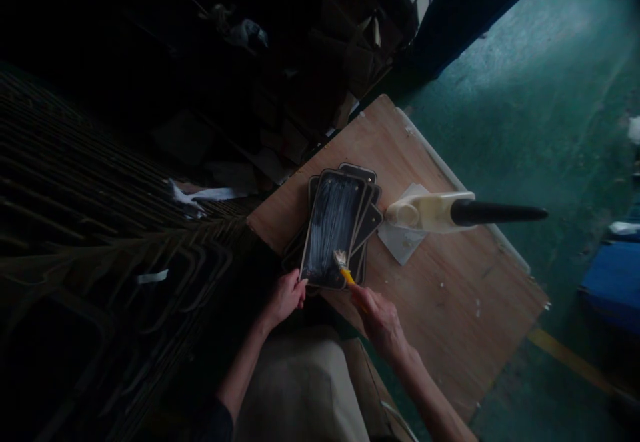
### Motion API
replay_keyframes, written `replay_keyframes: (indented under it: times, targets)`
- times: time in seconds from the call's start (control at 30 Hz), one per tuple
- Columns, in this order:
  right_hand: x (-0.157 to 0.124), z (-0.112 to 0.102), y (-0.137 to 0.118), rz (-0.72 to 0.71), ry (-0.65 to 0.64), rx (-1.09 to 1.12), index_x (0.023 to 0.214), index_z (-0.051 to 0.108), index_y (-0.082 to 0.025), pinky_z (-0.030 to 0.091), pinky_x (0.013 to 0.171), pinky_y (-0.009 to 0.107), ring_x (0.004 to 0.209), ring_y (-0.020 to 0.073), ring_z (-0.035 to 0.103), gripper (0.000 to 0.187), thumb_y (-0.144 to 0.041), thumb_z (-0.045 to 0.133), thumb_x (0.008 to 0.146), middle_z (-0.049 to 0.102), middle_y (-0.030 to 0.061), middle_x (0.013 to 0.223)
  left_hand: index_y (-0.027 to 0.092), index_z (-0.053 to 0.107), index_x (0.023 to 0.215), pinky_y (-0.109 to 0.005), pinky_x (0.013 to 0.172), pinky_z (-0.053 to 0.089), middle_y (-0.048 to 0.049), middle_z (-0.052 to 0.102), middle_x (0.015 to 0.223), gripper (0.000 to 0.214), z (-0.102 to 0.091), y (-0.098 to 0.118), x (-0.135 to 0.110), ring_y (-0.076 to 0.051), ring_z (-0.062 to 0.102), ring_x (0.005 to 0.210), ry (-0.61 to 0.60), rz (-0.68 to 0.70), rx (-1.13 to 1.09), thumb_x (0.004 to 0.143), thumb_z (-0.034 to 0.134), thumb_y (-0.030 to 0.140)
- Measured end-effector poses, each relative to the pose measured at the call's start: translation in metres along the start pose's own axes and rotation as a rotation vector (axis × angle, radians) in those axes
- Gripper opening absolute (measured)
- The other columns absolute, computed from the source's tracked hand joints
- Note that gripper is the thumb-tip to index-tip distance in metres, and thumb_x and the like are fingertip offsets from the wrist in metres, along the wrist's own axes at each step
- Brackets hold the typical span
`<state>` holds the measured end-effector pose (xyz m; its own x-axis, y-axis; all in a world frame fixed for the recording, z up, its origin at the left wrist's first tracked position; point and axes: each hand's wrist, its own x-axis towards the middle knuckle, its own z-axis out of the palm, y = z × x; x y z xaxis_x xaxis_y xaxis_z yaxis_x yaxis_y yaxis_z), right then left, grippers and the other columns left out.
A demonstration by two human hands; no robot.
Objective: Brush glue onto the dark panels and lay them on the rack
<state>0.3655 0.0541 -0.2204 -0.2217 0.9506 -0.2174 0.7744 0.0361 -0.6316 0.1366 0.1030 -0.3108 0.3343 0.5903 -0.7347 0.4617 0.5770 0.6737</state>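
Note:
My right hand (376, 312) is wrapped round the yellow handle of a brush (349, 275). Its pale bristles rest on the lower right part of a dark rectangular panel (333, 219) with rounded corners and a light edge. Whitish streaks run lengthwise over the panel's face. At the panel's lower left corner, my left hand (289, 293) pinches the edge between thumb and fingers. Several similar panels (369, 225) lie stacked askew underneath. Right of the stack stands a cream-coloured bottle (437, 212) with a long black nozzle, on a white sheet (403, 245).
The stack and bottle are on a wooden tabletop (415, 312). Rows of dark frames (100, 242) line the left side. A blue bin (470, 9) stands at the back right, and a blue box (613, 285) at the right edge. Clutter fills the dark area behind the table.

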Motion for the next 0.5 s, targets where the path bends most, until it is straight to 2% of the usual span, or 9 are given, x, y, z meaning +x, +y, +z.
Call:
replay_keyframes:
  times: [0.2,0.33,0.43,0.5]
  targets:
    - [-0.023,0.007,-0.024,0.091,-0.004,0.138,0.121,0.053,-0.020,0.052,0.061,0.027,0.070,0.0187,0.065,0.023,-0.024,0.040,0.102,0.065,0.0070,0.087,0.020,0.043,0.070,-0.018,0.039,0.038,0.0040,0.055,0.055,0.024,0.000,0.005,-0.003,-0.010,0.054,0.042,-0.008,-0.007,-0.049,0.088,0.044,0.034]
    - [-0.023,0.014,-0.039,0.108,0.096,0.270,0.118,0.055,-0.022,0.056,0.067,0.027,0.075,0.0183,0.069,0.022,-0.025,0.041,0.101,0.069,0.0060,0.090,0.020,0.043,0.070,-0.018,0.040,0.038,0.0040,0.055,0.054,0.023,0.001,0.004,-0.003,-0.010,0.055,0.042,-0.004,0.002,-0.068,0.088,0.046,0.035]
    - [-0.016,0.025,-0.042,0.245,0.170,0.452,0.118,0.055,-0.022,0.058,0.070,0.027,0.077,0.0175,0.070,0.022,-0.026,0.041,0.102,0.070,0.0041,0.088,0.020,0.044,0.071,-0.018,0.040,0.039,0.0042,0.056,0.055,0.021,0.001,0.000,-0.003,-0.010,0.055,0.043,-0.015,0.012,-0.084,0.087,0.047,0.033]
    - [-0.010,0.031,-0.038,0.348,0.181,0.600,0.114,0.057,-0.021,0.058,0.066,0.025,0.071,0.0160,0.069,0.021,-0.029,0.041,0.102,0.070,0.0018,0.080,0.020,0.044,0.072,-0.018,0.040,0.039,0.0042,0.056,0.056,0.021,0.000,-0.001,-0.003,-0.010,0.055,0.043,-0.022,0.009,-0.096,0.088,0.046,0.033]
